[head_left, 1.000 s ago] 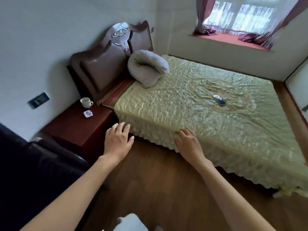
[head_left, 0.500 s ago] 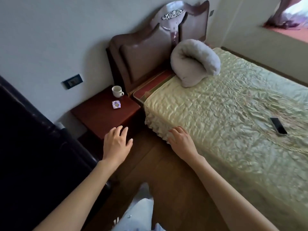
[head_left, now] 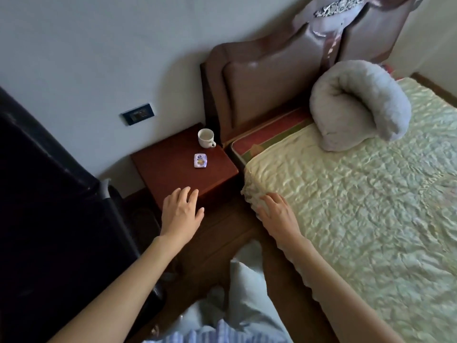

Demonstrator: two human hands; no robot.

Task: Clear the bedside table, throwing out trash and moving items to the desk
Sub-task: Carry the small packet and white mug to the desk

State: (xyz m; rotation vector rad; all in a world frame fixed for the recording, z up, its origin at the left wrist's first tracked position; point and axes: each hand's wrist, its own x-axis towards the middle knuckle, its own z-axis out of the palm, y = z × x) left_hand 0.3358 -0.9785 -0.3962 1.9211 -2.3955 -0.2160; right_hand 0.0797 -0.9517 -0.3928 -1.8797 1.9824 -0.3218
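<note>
one cup (head_left: 205, 137), one wrapper (head_left: 200, 160), two hands (head_left: 182, 214)

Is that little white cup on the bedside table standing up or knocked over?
Standing upright. The cup rests on its base on the bedside table, its round mouth facing up and its handle sticking out sideways.

**Edges and Fine Print**

The headboard (head_left: 272, 78) is running off the top edge; the bed (head_left: 371, 206) is running off the right edge. The print on the small packet (head_left: 200, 160) mid-frame is staying too small to read. A dark mass (head_left: 49, 206) at left is lying too shadowed to identify.
</note>
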